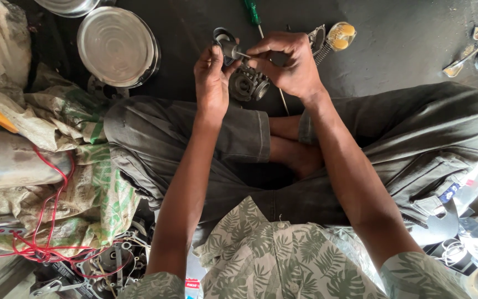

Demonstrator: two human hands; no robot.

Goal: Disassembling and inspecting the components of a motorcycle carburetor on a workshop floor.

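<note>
Small metal part (225,44) in left hand (211,77), right hand (289,63) pinching its pin; empty steel bowl (118,47) nearby

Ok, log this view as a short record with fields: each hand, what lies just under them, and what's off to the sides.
left hand: holds a small dark metal part
right hand: pinches a thin metal pin against that part
below hands: ribbed grey engine piece on the dark floor
upper left: round steel lid
behind hands: green-handled screwdriver
lower left: red wires over sacks

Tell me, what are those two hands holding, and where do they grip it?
Left hand grips a small round metal part by its rim; right hand pinches a thin pin against it.
</note>
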